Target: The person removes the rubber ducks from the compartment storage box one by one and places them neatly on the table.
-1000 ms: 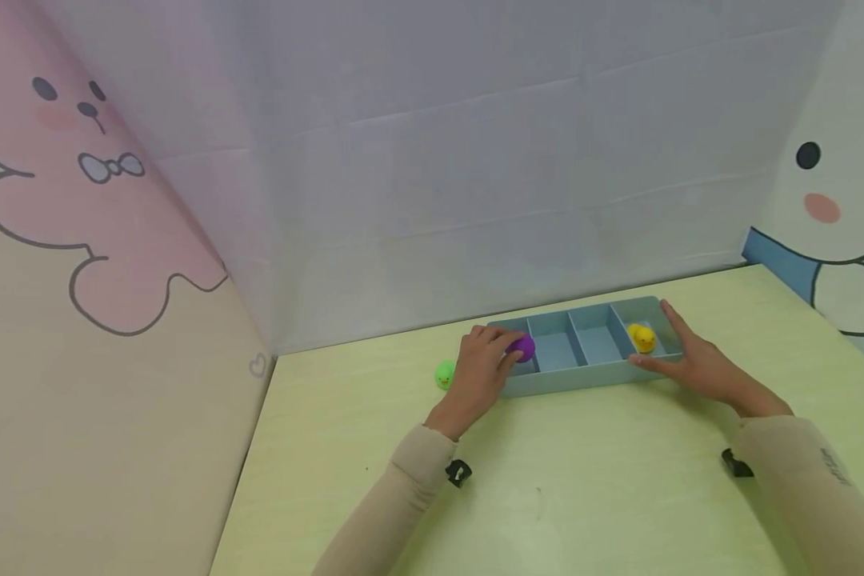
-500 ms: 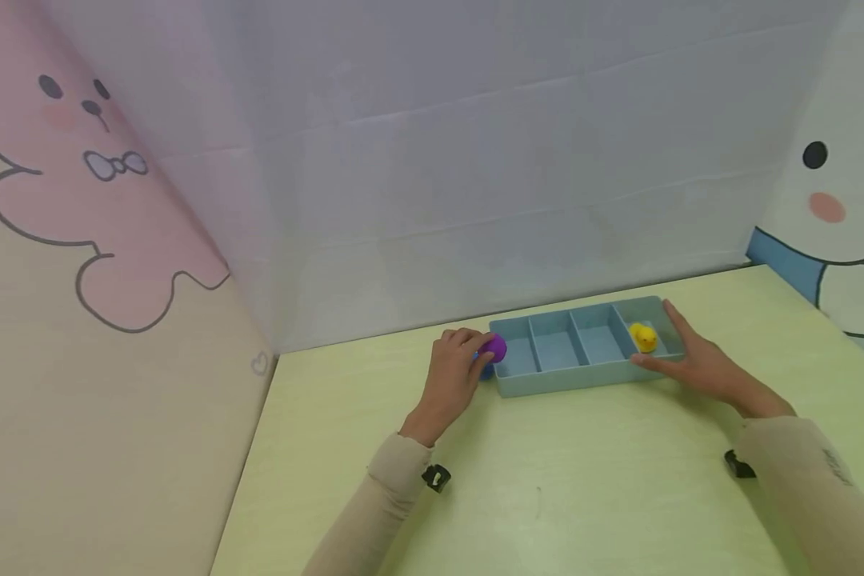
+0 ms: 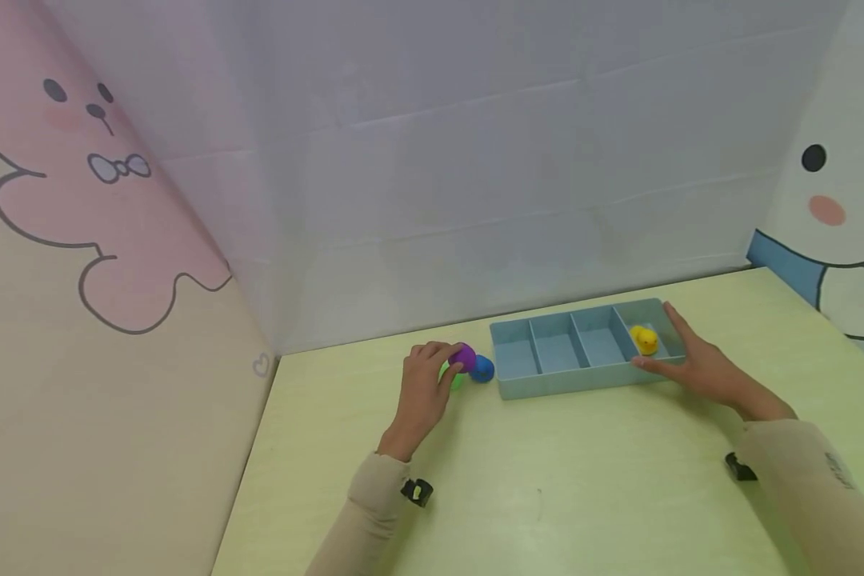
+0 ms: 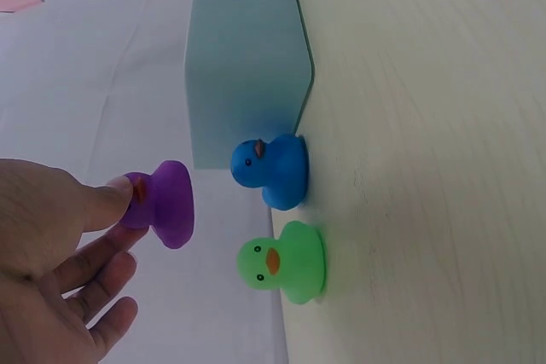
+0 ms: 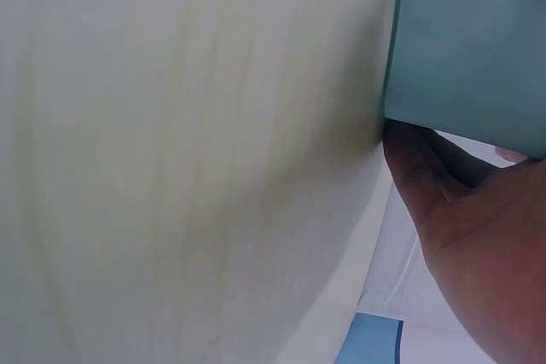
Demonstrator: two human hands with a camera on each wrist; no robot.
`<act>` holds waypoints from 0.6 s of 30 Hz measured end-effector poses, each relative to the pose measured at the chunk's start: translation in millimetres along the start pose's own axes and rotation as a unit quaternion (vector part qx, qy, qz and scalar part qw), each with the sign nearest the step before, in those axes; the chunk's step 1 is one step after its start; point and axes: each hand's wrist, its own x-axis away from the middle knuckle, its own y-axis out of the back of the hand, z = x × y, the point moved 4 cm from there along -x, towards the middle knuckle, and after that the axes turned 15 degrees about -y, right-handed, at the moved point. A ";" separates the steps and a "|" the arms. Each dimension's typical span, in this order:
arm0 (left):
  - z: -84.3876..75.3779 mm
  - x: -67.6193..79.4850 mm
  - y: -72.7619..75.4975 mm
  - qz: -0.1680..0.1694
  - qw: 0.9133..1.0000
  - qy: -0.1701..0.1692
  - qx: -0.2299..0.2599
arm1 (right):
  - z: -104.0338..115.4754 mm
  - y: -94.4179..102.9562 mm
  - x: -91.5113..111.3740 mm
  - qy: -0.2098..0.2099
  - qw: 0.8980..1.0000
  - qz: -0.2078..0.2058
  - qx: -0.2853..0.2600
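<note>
My left hand (image 3: pixel 421 388) pinches a purple rubber duck (image 4: pixel 173 202) by its head between thumb and fingers, raised off the table. In the head view the purple duck overlaps a green rubber duck (image 4: pixel 299 262), which stands on the table beside a blue rubber duck (image 4: pixel 286 172). Both stand just left of a blue-grey divided tray (image 3: pixel 583 382). With thumb at the front wall and fingers round the end, my right hand (image 3: pixel 713 374) holds the tray's right end. A yellow rubber duck (image 3: pixel 645 340) sits in the rightmost compartment; the other compartments hold nothing.
The pale yellow-green table (image 3: pixel 533 480) meets a white cloth backdrop (image 3: pixel 432 200) close behind the tray. Printed cartoon panels, one with a pink bear (image 3: pixel 130 272), stand on the left and right sides.
My left hand has carried the purple duck leftward from over the tray's leftmost compartment, past its left end, uncovering the blue duck. The right hand and tray have stayed in place.
</note>
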 end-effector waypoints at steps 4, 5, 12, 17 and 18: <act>6.1 3.8 6.1 -0.015 1.000 0.000 0.000 | -0.5 0.1 -0.3 -0.001 1.000 -0.001 0.002; 7.6 4.9 7.5 -0.018 1.000 -0.001 0.000 | -0.4 0.0 -0.6 -0.001 1.000 -0.001 0.002; 22.7 14.0 15.0 -0.031 0.999 0.017 -0.006 | -0.9 -0.4 -1.0 0.000 1.000 0.000 0.000; 33.7 21.0 17.5 -0.027 0.999 0.036 -0.018 | -1.6 -0.5 -1.5 0.002 1.000 -0.003 0.001; 35.7 22.3 17.4 -0.024 0.999 0.037 -0.023 | -1.8 -0.5 -1.4 0.002 1.000 -0.003 0.001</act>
